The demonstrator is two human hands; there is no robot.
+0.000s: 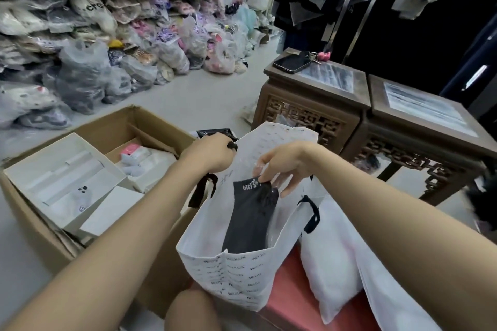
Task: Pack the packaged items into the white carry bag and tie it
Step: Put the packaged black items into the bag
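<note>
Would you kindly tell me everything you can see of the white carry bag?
The white carry bag stands upright and open on a red surface. It looks like thin, soft material printed with small repeated dark lettering, with black handles. The left hand grips its far rim, holding the mouth open; the right hand holds a dark packaged item partway inside it.

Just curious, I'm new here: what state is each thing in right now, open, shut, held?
white carry bag: upright, mouth open.
packaged black sock: partway inside the bag, top sticking out.
left hand: grips the bag's top edge.
right hand: pinches the package's top.
cardboard box: flaps open.
phone: lying flat on wooden stand, screen dark.
</note>
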